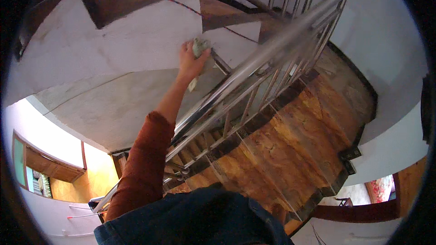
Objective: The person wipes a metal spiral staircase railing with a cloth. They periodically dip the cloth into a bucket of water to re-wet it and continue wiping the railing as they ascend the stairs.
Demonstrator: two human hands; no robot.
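My left hand point(194, 62) is stretched out past the handrail, its fingers closed around a crumpled, pale grey-green cloth point(201, 47). A loose end of the cloth hangs below the wrist. Right beside the hand is the end of a short metal bar point(221, 62), which joins the shiny metal stair handrail point(245, 64). Whether the cloth touches the bar or the pale wall behind it, I cannot tell. My right hand is out of view.
Brown marble-look stair treads point(272, 136) with dark edging descend beside metal balusters point(250, 103). A curved white wall point(368, 41) bounds the right. A red-and-dark cord point(177, 2) runs along the upper flight. Lower left, a doorway and wooden panel point(56, 163) show on another level.
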